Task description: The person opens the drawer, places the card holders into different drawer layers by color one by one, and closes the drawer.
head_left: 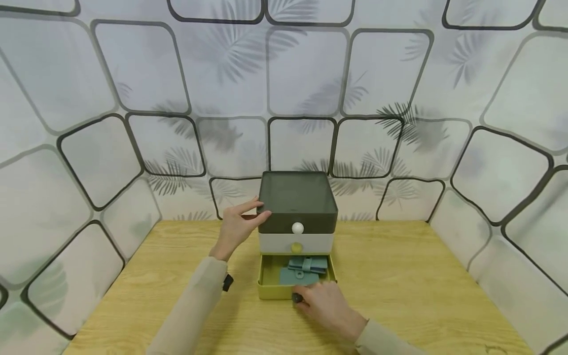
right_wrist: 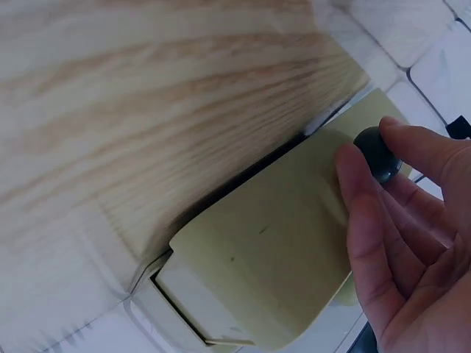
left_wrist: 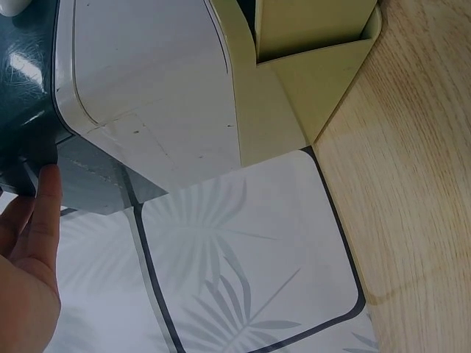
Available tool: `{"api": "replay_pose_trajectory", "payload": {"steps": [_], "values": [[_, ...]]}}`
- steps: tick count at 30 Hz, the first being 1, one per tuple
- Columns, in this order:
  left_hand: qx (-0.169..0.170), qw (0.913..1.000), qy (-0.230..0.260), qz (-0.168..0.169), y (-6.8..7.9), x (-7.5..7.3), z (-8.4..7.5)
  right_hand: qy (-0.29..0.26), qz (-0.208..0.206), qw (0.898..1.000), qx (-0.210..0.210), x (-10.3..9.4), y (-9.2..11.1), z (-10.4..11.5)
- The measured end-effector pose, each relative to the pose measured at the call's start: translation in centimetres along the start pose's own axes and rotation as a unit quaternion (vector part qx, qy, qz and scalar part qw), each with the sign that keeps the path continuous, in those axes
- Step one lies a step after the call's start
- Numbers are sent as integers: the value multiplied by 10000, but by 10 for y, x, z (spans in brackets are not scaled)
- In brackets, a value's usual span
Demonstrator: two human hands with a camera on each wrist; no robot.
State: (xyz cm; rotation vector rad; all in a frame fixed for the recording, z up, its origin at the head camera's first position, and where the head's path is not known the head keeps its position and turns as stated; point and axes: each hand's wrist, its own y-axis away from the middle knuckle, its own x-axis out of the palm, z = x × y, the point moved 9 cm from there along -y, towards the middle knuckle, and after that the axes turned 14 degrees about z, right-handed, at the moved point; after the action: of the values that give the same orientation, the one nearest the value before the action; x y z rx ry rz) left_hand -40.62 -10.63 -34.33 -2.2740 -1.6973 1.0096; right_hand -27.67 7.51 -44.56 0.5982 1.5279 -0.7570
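A small three-tier drawer box (head_left: pixel 298 195) stands on the table, dark green on top, white in the middle and yellow-green at the bottom. Its bottom drawer (head_left: pixel 271 292) is pulled out toward me. At the drawer's front, my right hand (head_left: pixel 328 306) pinches the round dark knob (right_wrist: pixel 377 154) between thumb and fingers. My left hand (head_left: pixel 236 226) rests against the upper left side of the box, fingers (left_wrist: pixel 48 209) extended along the dark tier. Inside the open drawer lie a folded teal pouch with a strap (head_left: pixel 307 264) and a flat teal piece (head_left: pixel 288 277).
The wooden table (head_left: pixel 390 281) spreads out on both sides of the box. Behind it and at the sides rise patterned panels (head_left: pixel 230 148) with leaf prints. The white knob (head_left: pixel 298 228) and yellow knob (head_left: pixel 296 247) stick out from the two upper drawers, both pushed in.
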Motion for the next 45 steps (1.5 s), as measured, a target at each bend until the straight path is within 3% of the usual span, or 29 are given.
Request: {"api": "replay_pose_trajectory", "payload": {"steps": [5, 23, 31, 35, 38, 40, 42, 45], "values": [[47, 10000, 18, 18, 1, 0, 0, 103, -189, 9998, 55, -2, -1, 1], [31, 10000, -18, 2, -1, 1, -1, -188, -115, 9987, 456, -1, -20, -19], [157, 9998, -74, -55, -1, 0, -2, -74, -288, 9977, 603, -1, -31, -27], [109, 9999, 31, -20, -1, 0, -2, -283, -284, 9974, 600, 2, -35, -33], [24, 10000, 0, 47, 2, 0, -17, -310, -342, 9971, 599, 3, -38, -37], [-30, 10000, -26, 78, 2, 0, -18, -212, -416, 9971, 602, 2, -40, -38], [-87, 9999, -81, 92, 1, 0, -17, -135, -488, 9968, 611, 1, -42, -39], [-86, 9999, -11, 74, -2, 1, -1, -131, -508, 9967, 613, 2, -45, -42]]}}
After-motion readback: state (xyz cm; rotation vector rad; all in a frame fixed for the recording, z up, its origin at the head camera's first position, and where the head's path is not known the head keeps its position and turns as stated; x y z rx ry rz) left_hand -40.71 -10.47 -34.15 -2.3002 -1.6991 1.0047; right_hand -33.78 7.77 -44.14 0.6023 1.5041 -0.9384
